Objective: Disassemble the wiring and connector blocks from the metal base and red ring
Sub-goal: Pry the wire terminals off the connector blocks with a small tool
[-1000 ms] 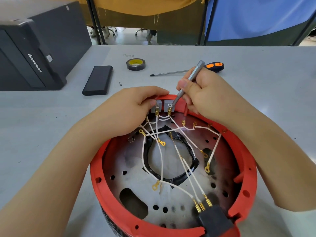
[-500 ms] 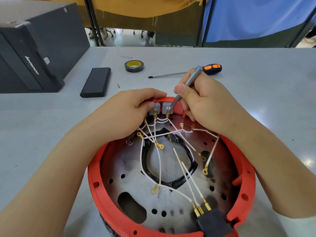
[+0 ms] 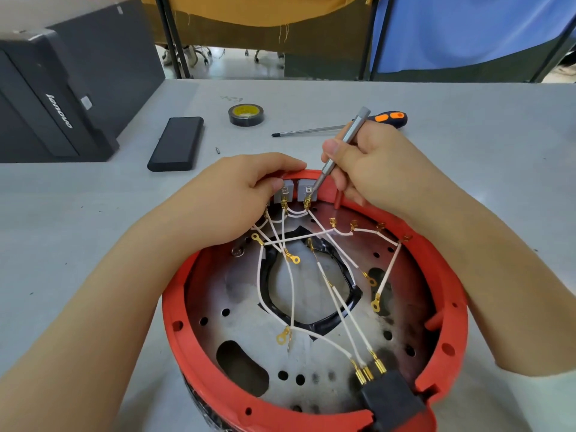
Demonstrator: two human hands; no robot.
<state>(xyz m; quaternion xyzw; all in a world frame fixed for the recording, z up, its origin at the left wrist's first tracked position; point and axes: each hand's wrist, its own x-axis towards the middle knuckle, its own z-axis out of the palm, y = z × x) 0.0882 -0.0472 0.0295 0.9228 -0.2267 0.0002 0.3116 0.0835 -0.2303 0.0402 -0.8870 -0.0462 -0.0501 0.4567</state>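
A red ring surrounds a perforated metal base on the table in front of me. White wires with gold terminals cross the base to a black connector block at the near rim. Two grey connector blocks sit at the far rim. My left hand grips the far rim, its fingers curled over the left grey block. My right hand holds a slim grey screwdriver whose tip rests on the right grey block's screw.
A black-and-orange screwdriver lies on the table behind my right hand. A roll of black tape, a flat black case and a tiny screw lie at the back left. A black computer tower stands far left.
Both hands stay at the grey blocks with the driver tip on the same screw. The view shifted slightly; my right fingers moved a little on the driver.
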